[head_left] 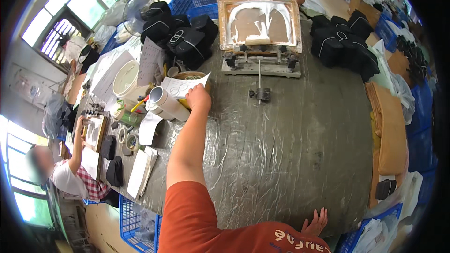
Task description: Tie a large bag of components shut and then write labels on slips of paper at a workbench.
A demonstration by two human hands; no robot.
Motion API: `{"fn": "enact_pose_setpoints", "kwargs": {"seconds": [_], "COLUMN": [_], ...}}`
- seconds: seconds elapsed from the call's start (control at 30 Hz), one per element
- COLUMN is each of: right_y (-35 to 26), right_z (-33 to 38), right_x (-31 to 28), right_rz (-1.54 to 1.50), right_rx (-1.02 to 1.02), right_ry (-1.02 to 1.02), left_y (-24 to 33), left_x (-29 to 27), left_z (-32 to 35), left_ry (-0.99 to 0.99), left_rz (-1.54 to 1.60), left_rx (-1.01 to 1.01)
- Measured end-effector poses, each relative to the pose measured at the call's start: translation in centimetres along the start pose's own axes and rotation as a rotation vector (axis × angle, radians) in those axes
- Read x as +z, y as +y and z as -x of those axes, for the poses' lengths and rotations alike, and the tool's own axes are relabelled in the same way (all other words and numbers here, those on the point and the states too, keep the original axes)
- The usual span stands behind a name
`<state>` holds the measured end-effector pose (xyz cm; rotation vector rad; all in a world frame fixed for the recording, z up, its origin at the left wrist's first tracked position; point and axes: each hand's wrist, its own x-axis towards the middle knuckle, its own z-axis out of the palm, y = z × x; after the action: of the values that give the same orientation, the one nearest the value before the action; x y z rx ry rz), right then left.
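Note:
My left hand (198, 97) reaches far out across the table, its fingers curled at the lower right edge of a white sheet of paper (180, 85) marked with ring shapes. The sheet lies against a round tan container (191, 75). Right beside that hand, a white cardboard tube (169, 104) leans at a slant, with something yellow partly hidden behind the fingers. My right hand (316, 223) is at the table's near edge on the right, fingers apart and holding nothing.
A person in red stands behind a screen-printing frame (296, 23) smeared with white paste. Black tied bundles (187, 42) flank it. A white bucket (125, 78), tape rolls (132, 141) and folded papers (142, 171) crowd the left. Another person works there. Brown cardboard (391, 131) lines the right edge.

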<state>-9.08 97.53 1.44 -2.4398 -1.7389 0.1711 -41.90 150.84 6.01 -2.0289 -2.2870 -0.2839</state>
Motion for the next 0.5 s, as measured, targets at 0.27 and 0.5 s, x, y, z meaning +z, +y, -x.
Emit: {"fn": "enact_pose_setpoints", "kwargs": {"seconds": [0.27,0.5], "right_y": [-0.3,-0.1], "right_z": [0.0,0.1], "right_x": [-0.1,0.2], "right_rz": [-0.028,-0.050], "right_rx": [0.068,0.050], "right_ry": [-0.034,0.004], "left_y": [0.3,-1.7], "left_x": [-1.7,-1.2], "left_z": [0.3,0.1], "left_ry": [-0.024,0.173], "left_rz": [0.211,0.407], "left_rx": [-0.111,-0.037]}}
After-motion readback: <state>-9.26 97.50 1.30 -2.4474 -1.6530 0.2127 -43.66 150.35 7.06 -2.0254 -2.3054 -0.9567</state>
